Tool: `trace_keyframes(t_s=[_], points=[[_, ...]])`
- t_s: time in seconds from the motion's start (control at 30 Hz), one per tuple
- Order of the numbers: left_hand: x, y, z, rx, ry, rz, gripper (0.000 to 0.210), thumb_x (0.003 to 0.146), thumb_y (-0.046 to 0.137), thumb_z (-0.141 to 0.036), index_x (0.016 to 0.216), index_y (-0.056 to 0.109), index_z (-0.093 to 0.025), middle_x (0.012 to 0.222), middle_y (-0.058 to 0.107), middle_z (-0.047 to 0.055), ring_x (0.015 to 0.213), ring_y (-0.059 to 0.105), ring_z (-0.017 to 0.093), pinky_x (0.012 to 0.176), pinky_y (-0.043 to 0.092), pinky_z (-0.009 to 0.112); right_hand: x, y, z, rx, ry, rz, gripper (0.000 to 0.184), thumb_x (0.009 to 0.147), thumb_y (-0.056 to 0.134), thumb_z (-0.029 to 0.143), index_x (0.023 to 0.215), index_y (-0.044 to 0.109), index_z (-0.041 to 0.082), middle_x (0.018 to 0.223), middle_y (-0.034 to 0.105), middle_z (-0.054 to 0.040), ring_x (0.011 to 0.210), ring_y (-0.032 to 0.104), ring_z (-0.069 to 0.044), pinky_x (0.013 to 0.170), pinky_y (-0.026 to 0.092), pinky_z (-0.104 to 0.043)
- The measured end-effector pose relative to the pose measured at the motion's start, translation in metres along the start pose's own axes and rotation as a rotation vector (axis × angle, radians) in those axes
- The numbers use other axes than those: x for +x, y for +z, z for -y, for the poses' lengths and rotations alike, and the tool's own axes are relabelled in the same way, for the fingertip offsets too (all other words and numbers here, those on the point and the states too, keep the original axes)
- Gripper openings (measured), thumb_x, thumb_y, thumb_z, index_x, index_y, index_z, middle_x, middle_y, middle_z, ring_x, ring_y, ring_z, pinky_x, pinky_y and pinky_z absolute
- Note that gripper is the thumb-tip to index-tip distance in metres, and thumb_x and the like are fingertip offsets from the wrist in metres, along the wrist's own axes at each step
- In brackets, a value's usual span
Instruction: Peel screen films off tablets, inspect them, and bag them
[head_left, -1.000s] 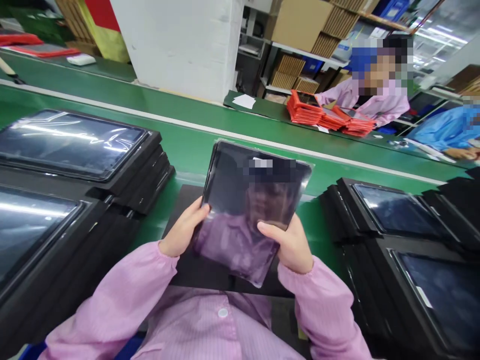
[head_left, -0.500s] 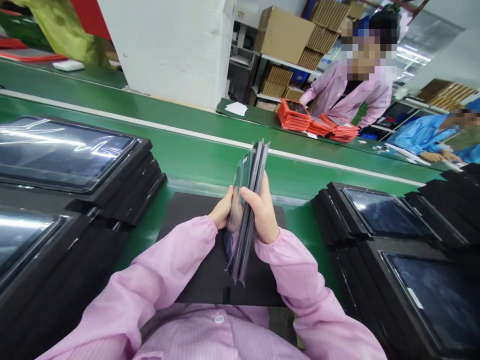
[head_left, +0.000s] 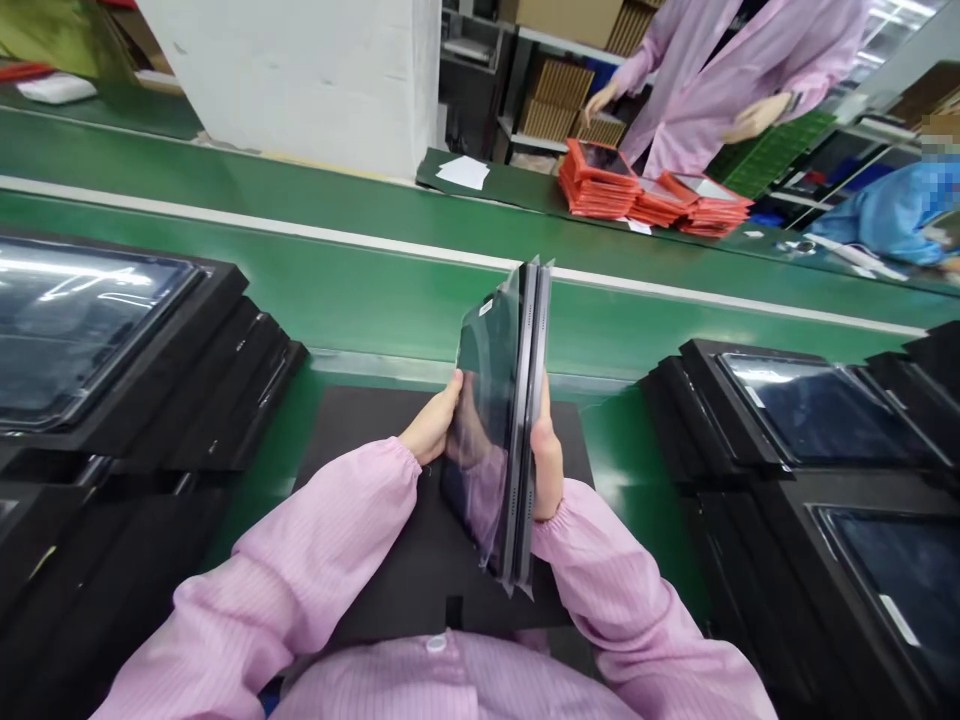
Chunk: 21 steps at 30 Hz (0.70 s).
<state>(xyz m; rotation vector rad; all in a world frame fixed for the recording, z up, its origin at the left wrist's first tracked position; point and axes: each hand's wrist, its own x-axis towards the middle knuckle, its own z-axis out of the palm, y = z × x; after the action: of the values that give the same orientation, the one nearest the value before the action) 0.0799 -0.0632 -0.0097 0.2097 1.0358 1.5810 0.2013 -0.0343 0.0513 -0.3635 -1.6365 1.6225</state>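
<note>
Just changed: the right thumb, lapped over the edges half a second ago, is off the front; the right hand [head_left: 547,470] now lies along the outer face of two film-wrapped tablets [head_left: 491,360]. Pair is at centre frame, upright on edge, side by side, long edges toward the camera. Left hand [head_left: 433,422] is against the screen face, thumb up; its other fingers are mostly hidden. Both hands grip the pair between them. Reading: looks like the two are being handled as one block, held by pressure from both sides, so a slip between the film layers seems the main risk.

Versus one second ago: the screen faced the camera then; now it is turned to the left of the frame and both edges show. Black board [head_left: 375,410] lies below on the green tabletop [head_left: 360,310]; cannot tell whether the tablets' lower end touches it. Black tray stacks [head_left: 217,380] still flank at left and right.

Upper right: co-worker in pink [head_left: 697,90], bent over the red-cased stack [head_left: 600,180] a second ago, now upright, hands apart from it.
</note>
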Motion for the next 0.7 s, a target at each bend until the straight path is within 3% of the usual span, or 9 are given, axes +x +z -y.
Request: trace_keyframes(t_s=[0.07, 0.17, 0.3, 0.4, 0.53, 0.7], points=[[-0.001, 0.002, -0.001, 0.008, 0.03, -0.019, 0.053, 0.097, 0.053, -0.061, 0.115, 0.071, -0.014, 0.12, 0.073, 0.012, 0.128, 0.06, 0.025, 0.108, 0.046, 0.03, -0.001, 0.001, -0.003, 0.02, -0.031, 0.05, 0.091, 0.086, 0.049, 0.077, 0.161, 0.022, 0.033, 0.164, 0.035, 0.0002, 0.155, 0.029, -0.03, 0.128, 0.028, -0.05], [-0.004, 0.005, -0.002, 0.028, 0.063, 0.004, 0.054, 0.095, 0.053, -0.064, 0.105, 0.073, -0.014, 0.098, 0.076, 0.011, 0.114, 0.067, 0.029, 0.1, 0.051, 0.035, -0.004, 0.005, -0.006, -0.01, -0.009, 0.132, 0.096, 0.083, 0.053, 0.079, 0.161, 0.019, 0.035, 0.168, 0.027, 0.0027, 0.155, 0.028, -0.031, 0.126, 0.031, -0.05], [-0.005, 0.004, 0.0, 0.058, 0.092, 0.043, 0.054, 0.092, 0.054, -0.068, 0.093, 0.073, -0.018, 0.075, 0.071, 0.009, 0.1, 0.069, 0.031, 0.089, 0.053, 0.037, -0.008, 0.007, -0.006, -0.081, -0.019, 0.15, 0.095, 0.085, 0.052, 0.078, 0.161, 0.019, 0.033, 0.17, 0.019, 0.0031, 0.156, 0.025, -0.031, 0.127, 0.028, -0.05], [-0.004, 0.0, 0.002, 0.05, 0.105, 0.064, 0.051, 0.091, 0.056, -0.067, 0.091, 0.073, -0.02, 0.067, 0.067, 0.007, 0.097, 0.069, 0.032, 0.088, 0.052, 0.038, -0.01, 0.007, -0.007, -0.066, -0.047, 0.147, 0.09, 0.088, 0.052, 0.074, 0.161, 0.02, 0.033, 0.17, 0.022, 0.0016, 0.155, 0.027, -0.03, 0.127, 0.029, -0.049], [-0.002, -0.006, 0.002, 0.052, 0.075, 0.061, 0.045, 0.092, 0.058, -0.063, 0.085, 0.072, -0.021, 0.056, 0.059, 0.004, 0.083, 0.069, 0.028, 0.08, 0.053, 0.036, -0.011, 0.008, -0.007, -0.071, -0.033, 0.13, 0.093, 0.087, 0.048, 0.077, 0.162, 0.018, 0.03, 0.169, 0.023, 0.0005, 0.155, 0.029, -0.029, 0.126, 0.031, -0.047], [-0.001, -0.006, -0.005, -0.009, -0.045, 0.062, 0.049, 0.094, 0.055, -0.063, 0.08, 0.07, -0.018, 0.055, 0.058, 0.002, 0.061, 0.063, 0.018, 0.064, 0.051, 0.027, -0.011, 0.005, -0.008, -0.023, -0.016, 0.129, 0.088, 0.09, 0.049, 0.072, 0.161, 0.019, 0.031, 0.171, 0.02, 0.0013, 0.157, 0.022, -0.028, 0.129, 0.024, -0.048]])
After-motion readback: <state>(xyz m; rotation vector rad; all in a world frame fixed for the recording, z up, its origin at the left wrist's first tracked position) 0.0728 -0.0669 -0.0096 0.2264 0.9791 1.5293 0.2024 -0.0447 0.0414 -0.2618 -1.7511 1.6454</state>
